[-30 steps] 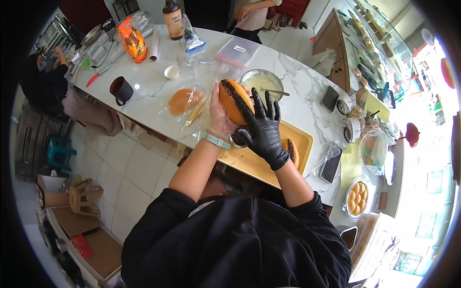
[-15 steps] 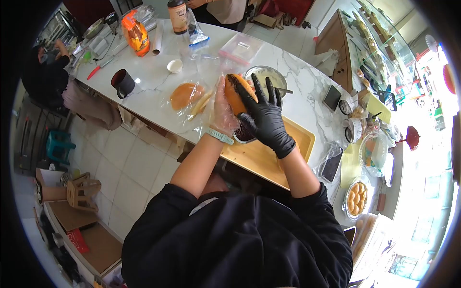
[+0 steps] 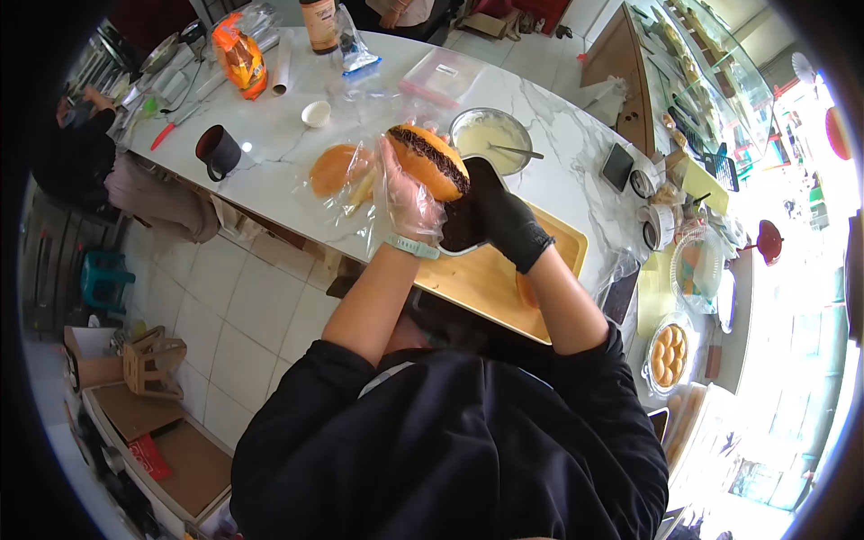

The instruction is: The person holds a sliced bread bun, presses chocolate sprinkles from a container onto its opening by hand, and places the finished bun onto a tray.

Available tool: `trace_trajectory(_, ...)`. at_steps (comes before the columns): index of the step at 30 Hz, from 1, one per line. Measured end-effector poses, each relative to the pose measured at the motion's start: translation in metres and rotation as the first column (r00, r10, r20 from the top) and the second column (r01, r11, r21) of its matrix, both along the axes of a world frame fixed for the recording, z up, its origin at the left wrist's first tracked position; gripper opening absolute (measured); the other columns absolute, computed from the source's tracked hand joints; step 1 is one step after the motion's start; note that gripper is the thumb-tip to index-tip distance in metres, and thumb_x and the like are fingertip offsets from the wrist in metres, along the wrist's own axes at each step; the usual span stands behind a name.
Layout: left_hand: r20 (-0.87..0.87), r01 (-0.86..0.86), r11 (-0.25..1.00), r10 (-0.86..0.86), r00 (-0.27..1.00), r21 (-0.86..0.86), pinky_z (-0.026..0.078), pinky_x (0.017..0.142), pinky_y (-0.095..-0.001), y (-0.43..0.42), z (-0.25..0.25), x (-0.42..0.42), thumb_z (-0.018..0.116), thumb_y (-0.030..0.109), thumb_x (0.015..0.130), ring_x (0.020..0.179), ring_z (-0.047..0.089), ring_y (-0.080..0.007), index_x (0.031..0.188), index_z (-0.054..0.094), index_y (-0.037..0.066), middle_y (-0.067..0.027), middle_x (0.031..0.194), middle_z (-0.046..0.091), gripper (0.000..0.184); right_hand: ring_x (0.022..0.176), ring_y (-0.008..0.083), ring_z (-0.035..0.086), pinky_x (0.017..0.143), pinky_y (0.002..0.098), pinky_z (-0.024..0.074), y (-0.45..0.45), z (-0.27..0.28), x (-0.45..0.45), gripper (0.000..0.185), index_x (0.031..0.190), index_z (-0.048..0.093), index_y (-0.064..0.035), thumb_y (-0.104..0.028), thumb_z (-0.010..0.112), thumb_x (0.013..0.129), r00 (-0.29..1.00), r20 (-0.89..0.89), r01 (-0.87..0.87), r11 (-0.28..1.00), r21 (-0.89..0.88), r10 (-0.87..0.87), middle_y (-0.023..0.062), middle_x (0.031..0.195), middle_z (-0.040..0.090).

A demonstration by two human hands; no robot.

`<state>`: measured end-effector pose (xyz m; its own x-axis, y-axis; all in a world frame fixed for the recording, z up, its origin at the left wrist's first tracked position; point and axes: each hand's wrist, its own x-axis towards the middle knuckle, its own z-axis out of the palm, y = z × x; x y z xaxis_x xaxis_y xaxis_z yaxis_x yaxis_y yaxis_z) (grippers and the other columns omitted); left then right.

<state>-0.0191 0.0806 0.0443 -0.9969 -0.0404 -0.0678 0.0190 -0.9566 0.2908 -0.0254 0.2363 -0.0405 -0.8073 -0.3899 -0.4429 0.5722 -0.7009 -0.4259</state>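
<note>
My left hand (image 3: pixel 409 207), in a clear plastic glove, holds up a round bun (image 3: pixel 407 155) whose edge is coated with a band of dark sprinkles. Below and beside the bun is a metal container (image 3: pixel 463 249) of dark sprinkles. My right hand (image 3: pixel 511 225), in a black glove, reaches into that container; its fingers are blurred and blend with the dark contents. Both hands are over the near side of the table, partly above a yellow tray (image 3: pixel 486 301). Beyond them stands a metal bowl (image 3: pixel 457 126) of pale cream with a spoon (image 3: pixel 517 149) in it.
Left of my hands, another bun (image 3: pixel 333 171) lies in clear plastic. A dark mug (image 3: pixel 216 153), a small white cup (image 3: pixel 316 114), a red knife (image 3: pixel 165 135) and a plastic box (image 3: pixel 443 76) share the marble table. Phones (image 3: pixel 617 168) sit at right; other people are nearby.
My right hand has left the bun and dropped into the sprinkle container. My left hand has tilted the bun, showing its sprinkle-coated band.
</note>
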Motion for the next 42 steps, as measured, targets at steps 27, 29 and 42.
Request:
trace_trajectory(27, 0.041, 0.184, 0.982, -0.182, 0.982, -0.054, 0.05, 0.087, -0.0443, -0.009, -0.015, -0.004, 0.044, 0.054, 0.092, 0.096, 0.058, -0.029, 0.111, 0.052, 0.008, -0.0127, 0.103, 0.059, 0.051, 0.071, 0.0243, 0.064, 0.073, 0.0314, 0.0505, -0.015, 0.165, 0.016, 0.018, 0.091, 0.074, -0.0153, -0.023, 0.067, 0.077, 0.466, -0.239, 0.546, -0.064, 0.836, 0.852, 0.008, 0.083, 0.07)
trace_trajectory(29, 0.028, 0.162, 0.981, -0.16, 0.987, -0.11, 0.05, 0.088, -0.0435, -0.009, -0.016, -0.005, 0.044, 0.054, 0.093, 0.097, 0.058, -0.0281, 0.112, 0.052, 0.008, -0.0123, 0.104, 0.059, 0.051, 0.072, 0.0246, 0.064, 0.073, 0.0318, 0.0505, -0.015, 0.166, 0.012, 0.017, 0.09, 0.074, -0.0156, -0.024, 0.066, 0.077, 0.447, -0.225, 0.568, -0.081, 0.819, 0.866, 0.0073, 0.083, 0.07)
trace_trajectory(42, -0.012, 0.083, 0.962, -0.089, 0.996, -0.26, 0.05, 0.086, -0.0375, -0.005, -0.031, -0.011, 0.046, 0.05, 0.094, 0.097, 0.061, -0.0213, 0.116, 0.052, 0.01, -0.0059, 0.108, 0.061, 0.046, 0.069, 0.0251, 0.064, 0.07, 0.0321, 0.0509, -0.03, 0.176, -0.003, 0.016, 0.086, 0.075, -0.0175, -0.024, 0.064, 0.076, 0.452, -0.234, 0.613, -0.11, 0.782, 0.861, 0.0066, 0.079, 0.069)
